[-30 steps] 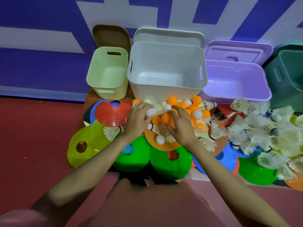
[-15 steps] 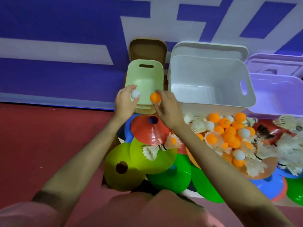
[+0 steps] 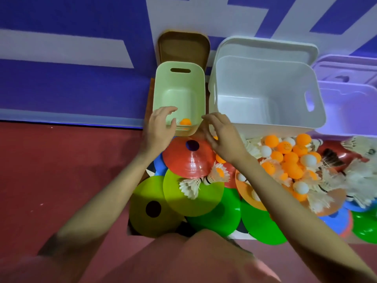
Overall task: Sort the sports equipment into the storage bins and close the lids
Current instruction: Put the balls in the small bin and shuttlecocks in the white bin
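A small pale green bin (image 3: 179, 82) stands against the wall, and an orange ball (image 3: 185, 121) lies inside near its front wall. My left hand (image 3: 159, 127) hovers at the bin's front left corner, fingers loose and empty. My right hand (image 3: 220, 133) hangs just right of the bin's front edge, also empty. To the right a heap of orange and white table tennis balls (image 3: 289, 158) mixes with white shuttlecocks (image 3: 359, 176). Flat cones lie below my hands: a red one (image 3: 189, 160), yellow-green ones (image 3: 191, 199) and green ones (image 3: 216, 217).
A large white bin (image 3: 265, 94) stands right of the green one, its lid (image 3: 265, 45) propped behind. A purple bin (image 3: 350, 111) sits at the far right. A brown lid (image 3: 183, 45) leans on the blue and white wall. Red floor stretches left.
My hands rose from the ball heap, carried a white and an orange ball to the green bin and let them go. Both hands are empty now, and the orange ball lies inside.
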